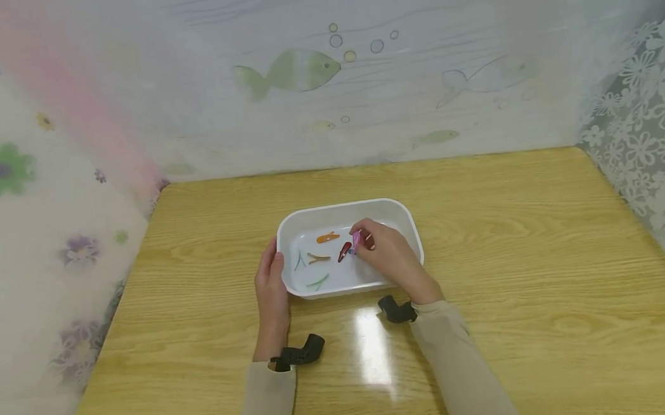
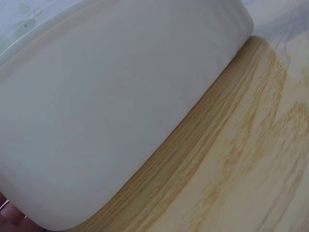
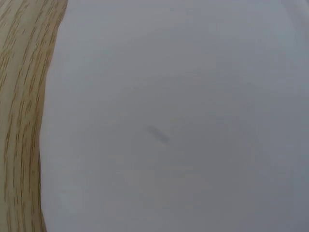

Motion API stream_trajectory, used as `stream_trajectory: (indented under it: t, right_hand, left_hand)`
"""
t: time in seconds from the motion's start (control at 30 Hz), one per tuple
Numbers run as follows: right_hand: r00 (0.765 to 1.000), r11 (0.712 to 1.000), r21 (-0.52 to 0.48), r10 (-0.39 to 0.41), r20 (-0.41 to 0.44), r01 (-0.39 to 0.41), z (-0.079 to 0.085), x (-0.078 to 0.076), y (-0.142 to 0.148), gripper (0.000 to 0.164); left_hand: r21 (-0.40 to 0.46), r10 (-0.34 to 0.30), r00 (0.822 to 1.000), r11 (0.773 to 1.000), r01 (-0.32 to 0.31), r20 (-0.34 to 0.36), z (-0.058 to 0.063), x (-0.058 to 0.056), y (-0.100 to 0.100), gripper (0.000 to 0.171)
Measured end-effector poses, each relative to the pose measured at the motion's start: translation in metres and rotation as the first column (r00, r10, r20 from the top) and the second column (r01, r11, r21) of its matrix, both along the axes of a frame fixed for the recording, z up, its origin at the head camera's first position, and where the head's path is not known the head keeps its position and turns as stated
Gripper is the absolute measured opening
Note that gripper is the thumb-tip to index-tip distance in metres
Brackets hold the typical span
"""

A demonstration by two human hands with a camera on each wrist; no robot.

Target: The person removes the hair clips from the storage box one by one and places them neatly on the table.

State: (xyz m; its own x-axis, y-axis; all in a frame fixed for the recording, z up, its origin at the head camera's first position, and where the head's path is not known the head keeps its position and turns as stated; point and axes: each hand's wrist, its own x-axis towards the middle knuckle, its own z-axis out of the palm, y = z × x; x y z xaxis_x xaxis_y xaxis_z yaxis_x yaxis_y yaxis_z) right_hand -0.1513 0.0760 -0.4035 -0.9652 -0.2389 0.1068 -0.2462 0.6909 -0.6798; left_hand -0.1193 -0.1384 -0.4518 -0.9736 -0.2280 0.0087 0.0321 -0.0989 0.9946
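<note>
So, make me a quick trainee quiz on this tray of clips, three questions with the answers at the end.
1. Which hand pinches the pink clip?
2. True or false: the orange clip lies inside the white tray.
3. Pick one. The left hand touches: A) the red clip, B) the white tray's side, C) the green clip.

Key: 1. The right hand. 2. True. 3. B.

Clips (image 1: pixel 328 237) lie in a tray (image 1: pixel 343 291) on the table (image 1: pixel 518 253).
</note>
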Motion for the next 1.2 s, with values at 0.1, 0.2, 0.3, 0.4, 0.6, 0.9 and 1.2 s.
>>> stream_trajectory:
  t: [0.1,0.2,0.3,0.4,0.6,0.9,1.2]
  right_hand:
    - [1.000,1.000,-0.013,-0.004,-0.008,0.004,-0.001,0.000,0.000,0.020]
    - [1.000,1.000,-0.027,-0.013,-0.015,0.013,-0.002,0.002,0.001,0.024]
    - [0.999,0.999,-0.034,-0.019,-0.032,0.017,-0.002,0.003,0.002,0.029]
    - [0.998,0.999,-0.033,-0.005,-0.067,0.003,-0.002,0.004,0.003,0.027]
    - [0.994,1.000,-0.031,0.004,-0.114,-0.007,0.004,0.003,0.003,0.019]
    - [0.996,0.999,-0.025,-0.028,-0.085,0.026,0.018,0.007,0.020,0.015]
    - [0.993,0.992,-0.096,-0.094,-0.068,0.087,0.021,0.004,0.040,0.016]
  left_hand:
    - [0.001,0.009,1.000,1.000,-0.009,-0.015,-0.002,0.000,0.000,0.038]
    - [0.006,0.015,1.000,1.000,-0.015,-0.020,-0.004,0.001,0.001,0.041]
    - [0.015,0.010,1.000,1.000,-0.010,-0.023,-0.004,0.001,0.002,0.042]
    - [0.010,0.011,1.000,1.000,-0.010,-0.026,-0.004,0.002,0.002,0.041]
    - [-0.021,0.009,0.999,1.000,-0.010,-0.035,0.003,0.002,0.002,0.039]
    - [-0.047,0.004,1.000,0.999,-0.005,-0.023,0.021,0.009,0.006,0.040]
    - [-0.020,0.003,0.999,1.000,-0.004,-0.052,0.022,0.007,0.007,0.038]
